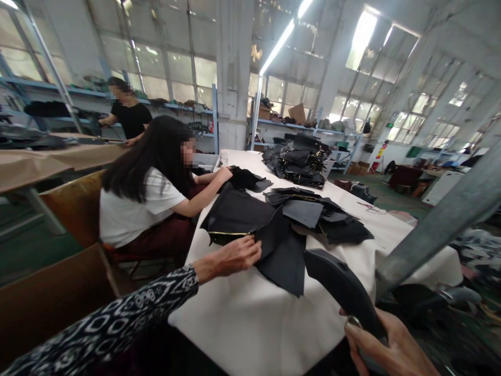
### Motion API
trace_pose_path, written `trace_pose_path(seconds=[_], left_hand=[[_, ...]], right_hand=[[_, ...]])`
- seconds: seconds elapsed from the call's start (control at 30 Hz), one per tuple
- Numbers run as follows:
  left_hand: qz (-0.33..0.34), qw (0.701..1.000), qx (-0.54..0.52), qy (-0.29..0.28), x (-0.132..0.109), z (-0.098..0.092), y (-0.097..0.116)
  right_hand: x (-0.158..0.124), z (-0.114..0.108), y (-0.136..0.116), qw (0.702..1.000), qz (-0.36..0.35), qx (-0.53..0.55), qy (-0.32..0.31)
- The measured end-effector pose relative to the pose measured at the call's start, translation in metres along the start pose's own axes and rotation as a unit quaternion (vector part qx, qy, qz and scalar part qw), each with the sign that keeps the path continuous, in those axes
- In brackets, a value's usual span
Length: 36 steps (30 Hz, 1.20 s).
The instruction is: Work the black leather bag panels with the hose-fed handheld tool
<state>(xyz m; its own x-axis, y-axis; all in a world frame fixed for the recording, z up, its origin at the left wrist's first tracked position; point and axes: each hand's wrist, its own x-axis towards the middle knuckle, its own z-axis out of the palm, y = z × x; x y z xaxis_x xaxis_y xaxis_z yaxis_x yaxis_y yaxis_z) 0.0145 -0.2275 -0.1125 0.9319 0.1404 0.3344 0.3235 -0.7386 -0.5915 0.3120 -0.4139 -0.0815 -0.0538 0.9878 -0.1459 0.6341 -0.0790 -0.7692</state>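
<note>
My left hand [235, 256] has its fingers closed on the edge of a black fabric piece [238, 211] with a gold zipper, lying on the cloth-covered table [250, 324]. At the lower right, my right hand [385, 339] is wrapped round a long, curved black object [340, 282], raised over the table's right side. More flat black pieces [285, 261] lie under and beside the zippered one. Behind them is a loose spread of dark pieces [332, 219], some with gold zippers.
A tall stack of black pieces [299, 159] stands at the table's back. A seated person [148, 193] works at the left edge, another person [131, 115] stands farther back. A slanted metal post [438, 224] crosses the right side.
</note>
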Motion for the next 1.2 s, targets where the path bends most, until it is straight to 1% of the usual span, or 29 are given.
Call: trace_pose_path(seconds=[0.03, 0.07, 0.1, 0.13, 0.17, 0.2, 0.23, 0.27, 0.3, 0.37, 0.4, 0.43, 0.47, 0.53, 0.63, 0.7, 0.73, 0.77, 0.8, 0.83, 0.87, 0.9, 0.93, 1.0, 1.03, 1.07, 1.1, 1.13, 1.2], left_hand=[[-0.014, 0.999, -0.021, -0.021, -0.012, 0.016, 0.020], [-0.046, 0.998, -0.041, -0.033, -0.021, 0.029, 0.039], [-0.086, 0.994, -0.067, -0.021, -0.028, 0.038, 0.056], [-0.132, 0.986, -0.100, 0.005, -0.033, 0.044, 0.070], [-0.186, 0.971, -0.144, 0.046, -0.035, 0.047, 0.082], [-0.242, 0.946, -0.195, 0.097, -0.035, 0.048, 0.091], [-0.304, 0.908, -0.250, 0.144, -0.032, 0.047, 0.097], [-0.371, 0.858, -0.307, 0.178, -0.028, 0.044, 0.101], [-0.439, 0.799, -0.359, 0.199, -0.023, 0.041, 0.101], [-0.556, 0.668, -0.449, 0.206, -0.012, 0.034, 0.096], [-0.598, 0.599, -0.493, 0.202, -0.007, 0.032, 0.090], [-0.627, 0.529, -0.535, 0.201, -0.003, 0.031, 0.084], [-0.643, 0.466, -0.573, 0.203, 0.000, 0.030, 0.077], [-0.660, 0.358, -0.624, 0.216, 0.005, 0.029, 0.063], [-0.673, 0.228, -0.657, 0.252, 0.009, 0.028, 0.045], [-0.664, 0.129, -0.686, 0.269, 0.011, 0.028, 0.034], [-0.657, 0.088, -0.695, 0.278, 0.012, 0.029, 0.030], [-0.653, 0.057, -0.698, 0.289, 0.013, 0.030, 0.027], [-0.649, 0.038, -0.696, 0.304, 0.015, 0.031, 0.027], [-0.644, 0.034, -0.693, 0.324, 0.016, 0.033, 0.028], [-0.635, 0.049, -0.689, 0.345, 0.018, 0.035, 0.032], [-0.621, 0.078, -0.691, 0.360, 0.021, 0.038, 0.038], [-0.603, 0.117, -0.700, 0.365, 0.023, 0.040, 0.047], [-0.570, 0.197, -0.720, 0.343, 0.028, 0.045, 0.067], [-0.564, 0.225, -0.726, 0.322, 0.030, 0.048, 0.078], [-0.564, 0.237, -0.732, 0.299, 0.031, 0.050, 0.088], [-0.569, 0.236, -0.736, 0.279, 0.033, 0.052, 0.096], [-0.578, 0.226, -0.738, 0.265, 0.034, 0.053, 0.102], [-0.599, 0.191, -0.737, 0.248, 0.035, 0.056, 0.108]], right_hand=[[0.001, 0.002, 0.003, 1.000, 0.005, 0.012, -0.008], [0.002, 0.005, 0.006, 0.999, 0.013, 0.026, -0.014], [0.003, 0.008, 0.007, 0.999, 0.018, 0.039, -0.018], [0.005, 0.011, 0.008, 0.998, 0.020, 0.051, -0.024], [0.007, 0.014, 0.007, 0.997, 0.022, 0.062, -0.028], [0.009, 0.018, 0.006, 0.997, 0.021, 0.071, -0.033], [0.011, 0.021, 0.004, 0.996, 0.017, 0.079, -0.038], [0.014, 0.025, 0.001, 0.995, 0.015, 0.086, -0.041], [0.017, 0.028, -0.001, 0.995, 0.013, 0.091, -0.044], [0.023, 0.035, -0.005, 0.994, 0.008, 0.101, -0.047], [0.026, 0.038, -0.006, 0.993, 0.006, 0.109, -0.053], [0.030, 0.042, -0.006, 0.992, 0.005, 0.115, -0.058], [0.033, 0.045, -0.006, 0.991, 0.002, 0.119, -0.066], [0.040, 0.051, -0.006, 0.990, -0.002, 0.119, -0.079], [0.046, 0.058, -0.010, 0.989, 0.013, 0.116, -0.088], [0.047, 0.059, -0.016, 0.989, 0.030, 0.114, -0.092], [0.046, 0.058, -0.019, 0.989, 0.036, 0.109, -0.091], [0.046, 0.056, -0.021, 0.990, 0.040, 0.100, -0.091], [0.044, 0.054, -0.024, 0.991, 0.041, 0.089, -0.093], [0.043, 0.052, -0.025, 0.992, 0.038, 0.077, -0.093], [0.041, 0.050, -0.026, 0.993, 0.031, 0.064, -0.093], [0.038, 0.047, -0.026, 0.994, 0.024, 0.052, -0.095], [0.036, 0.045, -0.026, 0.994, 0.015, 0.042, -0.099], [0.029, 0.042, -0.026, 0.995, 0.007, 0.024, -0.095], [0.026, 0.041, -0.026, 0.995, 0.009, 0.019, -0.093], [0.023, 0.040, -0.025, 0.996, 0.015, 0.017, -0.089], [0.020, 0.039, -0.025, 0.996, 0.025, 0.015, -0.083], [0.017, 0.039, -0.024, 0.996, 0.034, 0.013, -0.082], [0.012, 0.038, -0.020, 0.995, 0.042, 0.018, -0.086]])
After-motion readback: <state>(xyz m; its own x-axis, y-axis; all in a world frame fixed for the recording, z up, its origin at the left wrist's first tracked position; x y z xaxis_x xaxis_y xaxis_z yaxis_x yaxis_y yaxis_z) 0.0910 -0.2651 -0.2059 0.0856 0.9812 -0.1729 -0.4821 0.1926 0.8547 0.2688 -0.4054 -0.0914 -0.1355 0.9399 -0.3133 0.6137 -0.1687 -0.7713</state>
